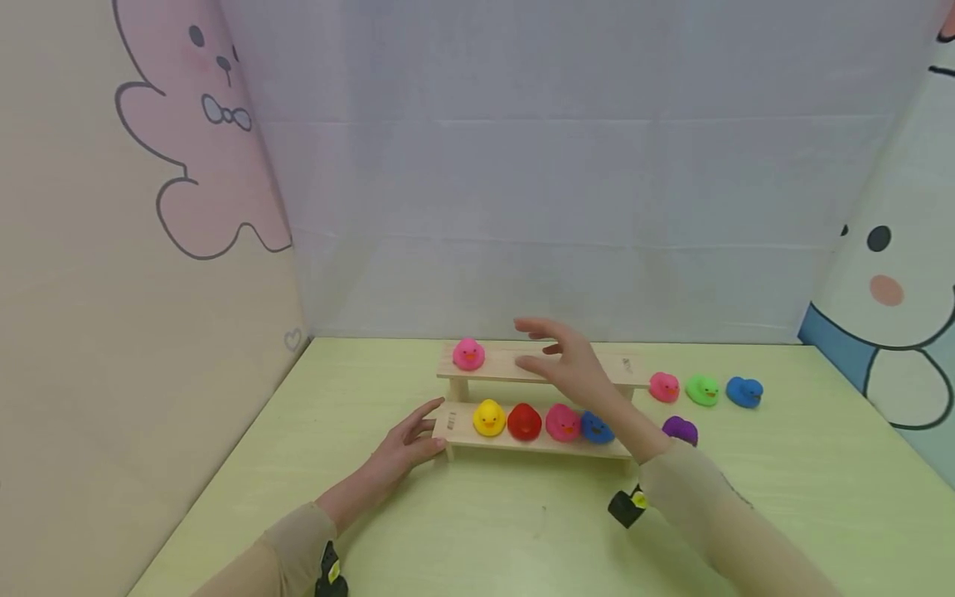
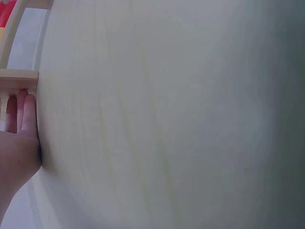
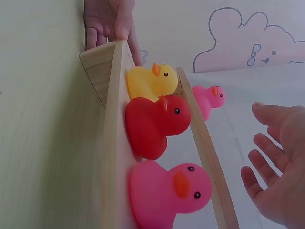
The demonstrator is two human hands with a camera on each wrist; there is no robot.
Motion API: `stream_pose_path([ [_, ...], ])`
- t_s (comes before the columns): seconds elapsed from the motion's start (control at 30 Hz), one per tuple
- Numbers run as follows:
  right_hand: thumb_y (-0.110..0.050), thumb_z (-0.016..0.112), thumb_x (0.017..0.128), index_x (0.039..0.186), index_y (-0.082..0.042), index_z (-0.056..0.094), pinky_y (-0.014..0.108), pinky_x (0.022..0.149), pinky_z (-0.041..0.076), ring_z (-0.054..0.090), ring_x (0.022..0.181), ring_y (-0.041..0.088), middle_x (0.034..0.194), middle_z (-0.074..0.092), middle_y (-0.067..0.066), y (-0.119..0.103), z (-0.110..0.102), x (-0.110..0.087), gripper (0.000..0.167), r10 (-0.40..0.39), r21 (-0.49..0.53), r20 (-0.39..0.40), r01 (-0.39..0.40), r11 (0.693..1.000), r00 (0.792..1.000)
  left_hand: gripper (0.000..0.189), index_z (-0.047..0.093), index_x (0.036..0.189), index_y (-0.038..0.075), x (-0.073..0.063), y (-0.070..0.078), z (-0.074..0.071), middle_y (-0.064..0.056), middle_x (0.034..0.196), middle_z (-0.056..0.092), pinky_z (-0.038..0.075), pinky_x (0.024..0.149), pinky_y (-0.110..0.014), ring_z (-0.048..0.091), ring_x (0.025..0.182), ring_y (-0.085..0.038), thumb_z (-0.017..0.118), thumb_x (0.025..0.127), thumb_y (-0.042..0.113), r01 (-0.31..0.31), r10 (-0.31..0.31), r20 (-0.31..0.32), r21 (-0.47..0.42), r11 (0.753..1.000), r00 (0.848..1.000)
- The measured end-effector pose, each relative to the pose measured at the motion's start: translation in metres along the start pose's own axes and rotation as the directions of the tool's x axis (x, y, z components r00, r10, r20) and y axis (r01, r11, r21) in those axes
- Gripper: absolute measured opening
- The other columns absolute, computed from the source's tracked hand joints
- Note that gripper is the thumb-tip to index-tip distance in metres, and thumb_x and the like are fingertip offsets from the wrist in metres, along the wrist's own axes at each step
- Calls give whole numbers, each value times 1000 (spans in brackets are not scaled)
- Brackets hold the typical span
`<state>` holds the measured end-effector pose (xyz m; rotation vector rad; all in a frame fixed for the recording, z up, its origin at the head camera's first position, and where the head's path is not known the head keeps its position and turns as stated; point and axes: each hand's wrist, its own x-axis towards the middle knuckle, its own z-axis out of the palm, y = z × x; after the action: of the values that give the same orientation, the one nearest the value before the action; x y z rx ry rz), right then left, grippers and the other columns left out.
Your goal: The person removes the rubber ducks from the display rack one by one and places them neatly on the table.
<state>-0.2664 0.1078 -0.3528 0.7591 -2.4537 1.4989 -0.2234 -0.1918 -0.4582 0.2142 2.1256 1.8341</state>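
Observation:
A two-tier wooden rack [image 1: 537,446] stands on the table. On its upper board sits a pink rubber duck [image 1: 468,355] at the left. The lower board holds a yellow duck [image 1: 488,419], a red duck [image 3: 155,126], another pink duck [image 1: 563,423] and a blue duck [image 1: 597,428]. My left hand [image 1: 403,448] touches the lower tier's left end, its fingers fairly straight against the end piece in the left wrist view. Above the upper board hovers my right hand [image 1: 570,361], fingers spread and holding nothing. In the right wrist view, that right hand [image 3: 286,162] is apart from the ducks.
Right of the rack, on the table [image 1: 791,481], lie a pink duck [image 1: 664,387], a green duck [image 1: 703,390], a blue duck [image 1: 744,392] and a purple duck [image 1: 681,429], partly hidden by my right arm. A pale curtain [image 1: 552,182] hangs behind, with printed panels at both sides.

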Motion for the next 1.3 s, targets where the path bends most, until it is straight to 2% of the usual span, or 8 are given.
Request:
stream_pose_path([
  [0.13,-20,71,92,141,-18,53,51,103,47,52,128,34,143,57,5,1,14,9,52,14,30,30,-15,999,999,73,27,155,27,1,1,2,-22,148,41,57,93,-42,61,115,-24,67,94,23,39,-38,16,-92,995,999],
  [0.23,-19,71,91,140,-19,54,50,103,47,52,128,34,143,57,5,0,24,16,52,27,50,49,-29,998,998,73,27,155,27,1,0,4,-23,148,40,57,92,-44,61,115,-25,67,94,23,57,-55,15,-124,991,998],
  [0.57,-22,72,91,139,-21,55,45,104,49,53,126,29,141,58,4,3,51,35,52,34,71,111,-42,997,993,68,29,153,25,1,1,4,-22,143,45,57,94,-41,63,111,-22,64,95,21,54,-54,6,-103,993,999],
  [0.8,-25,72,91,134,-22,60,43,108,46,53,125,25,137,61,1,6,54,42,45,108,136,115,-123,983,987,69,27,154,26,2,1,2,-22,145,44,56,95,-42,63,112,-22,64,96,22,53,-53,1,-96,994,999],
  [1.07,-27,72,90,134,-26,61,42,108,47,53,125,24,138,61,-2,6,54,42,45,122,98,139,-136,986,983,70,29,154,28,5,-2,0,-20,145,46,56,94,-41,62,115,-22,66,94,24,49,-50,-1,-98,994,999],
  [1.3,-29,72,90,132,-31,63,40,100,53,60,120,25,138,61,-5,3,54,39,43,158,91,149,-173,981,976,72,30,154,30,5,-4,0,-19,146,46,56,95,-41,62,116,-22,68,93,24,54,-53,7,-108,993,999],
])
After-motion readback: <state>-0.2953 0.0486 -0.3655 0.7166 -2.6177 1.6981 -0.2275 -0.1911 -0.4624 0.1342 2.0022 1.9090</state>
